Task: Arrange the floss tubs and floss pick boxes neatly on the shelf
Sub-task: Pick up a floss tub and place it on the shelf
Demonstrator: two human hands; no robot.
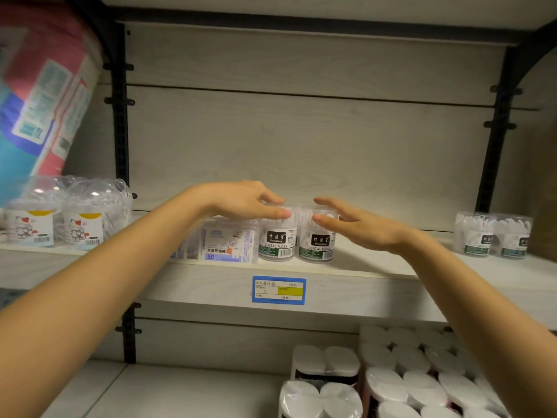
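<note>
Two clear round floss tubs with black "DENTAL FLOSS" labels stand side by side at mid-shelf. My left hand (250,202) reaches from the left and pinches the top of the left floss tub (276,244) between thumb and fingers. From the right, my right hand (355,226) takes the top of the right floss tub (319,247) the same way. A square floss pick box (226,242) with a blue "50" stands touching the left tub, with another box (180,250) partly hidden behind my left forearm. Two more floss tubs (476,236) (512,241) stand at the far right of the shelf (376,268).
Clear tubs with cat labels (81,220) (30,221) stand at the shelf's left end under a leaning pink and blue pack (39,95). A blue price tag (278,290) hangs on the shelf edge. Wrapped paper rolls (407,381) fill the lower shelf at right.
</note>
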